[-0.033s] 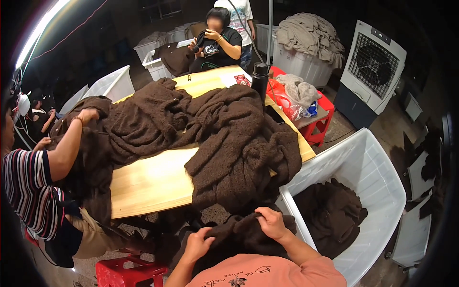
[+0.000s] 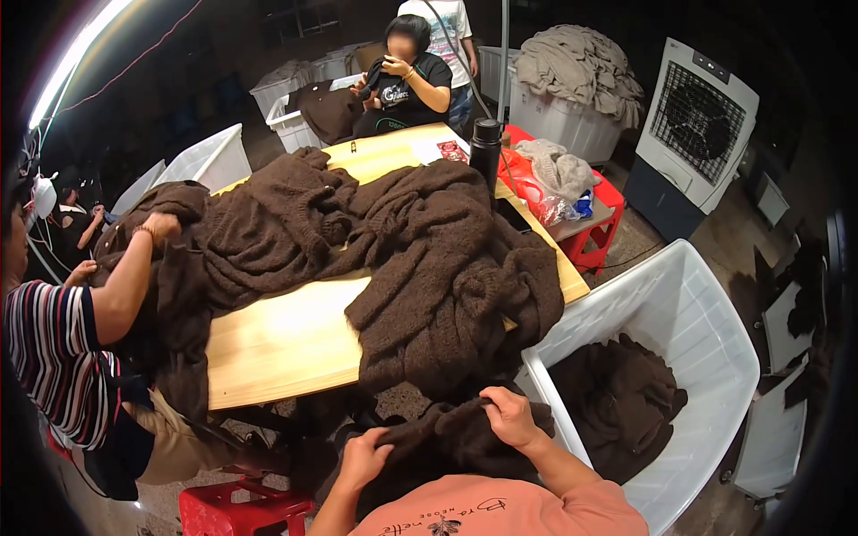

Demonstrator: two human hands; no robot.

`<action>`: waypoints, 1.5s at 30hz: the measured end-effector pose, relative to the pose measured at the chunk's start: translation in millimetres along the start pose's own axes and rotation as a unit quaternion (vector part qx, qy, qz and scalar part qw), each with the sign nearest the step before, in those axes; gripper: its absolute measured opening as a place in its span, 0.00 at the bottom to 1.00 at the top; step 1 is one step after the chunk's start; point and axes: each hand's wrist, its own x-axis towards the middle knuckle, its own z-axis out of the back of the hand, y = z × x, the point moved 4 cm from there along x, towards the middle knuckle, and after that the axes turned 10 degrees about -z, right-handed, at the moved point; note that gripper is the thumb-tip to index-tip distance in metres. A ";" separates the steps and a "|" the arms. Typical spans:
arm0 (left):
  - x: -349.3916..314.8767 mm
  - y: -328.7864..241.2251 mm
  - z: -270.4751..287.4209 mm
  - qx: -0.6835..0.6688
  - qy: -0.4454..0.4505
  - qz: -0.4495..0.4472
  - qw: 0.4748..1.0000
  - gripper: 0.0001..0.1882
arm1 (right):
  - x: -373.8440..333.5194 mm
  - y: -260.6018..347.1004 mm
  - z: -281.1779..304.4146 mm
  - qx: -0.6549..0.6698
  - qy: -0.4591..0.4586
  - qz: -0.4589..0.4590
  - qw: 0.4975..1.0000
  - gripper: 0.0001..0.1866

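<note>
A dark brown knitted garment point(image 2: 447, 438) is stretched between my hands, low in front of my body at the table's near edge. My left hand point(image 2: 365, 457) pinches its edge between thumb and fingers. My right hand point(image 2: 508, 416) grips the same edge farther right, with the fingers curled round the fabric. The lower part of the garment drops out of sight before my shirt. Just beyond my hands, a heap of brown knitwear point(image 2: 438, 277) lies on the wooden table point(image 2: 286, 348) and hangs over its near edge.
To my right stands a white tub point(image 2: 706, 330) with brown garments point(image 2: 617, 402) inside. A co-worker in a striped top point(image 2: 54, 348) handles brown knitwear at the left; another person point(image 2: 416, 85) sits at the far end. A black flask point(image 2: 485, 147), red stool point(image 2: 241, 509) and air cooler point(image 2: 697, 125) stand around.
My left hand has shifted slightly left and down along the garment's edge; my right hand has barely moved. The co-worker's hand at the left has moved a little left and down.
</note>
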 end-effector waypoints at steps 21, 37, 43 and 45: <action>-25.9 30.0 -20.5 -0.230 0.064 0.189 0.952 0.07 | -19.8 -20.1 -17.1 0.100 0.074 -0.052 0.991 0.10; 2.3 1.2 -60.5 -0.436 0.053 0.174 0.881 0.02 | -54.8 23.0 -91.6 0.053 0.444 0.156 0.881 0.09; -8.1 -1.8 -72.7 -0.525 0.083 0.252 0.809 0.04 | -45.9 31.8 -81.3 0.110 0.265 0.209 0.935 0.09; -11.8 3.4 -73.5 -0.530 0.078 0.245 0.808 0.04 | -47.6 30.1 -81.1 0.040 0.210 0.208 0.955 0.09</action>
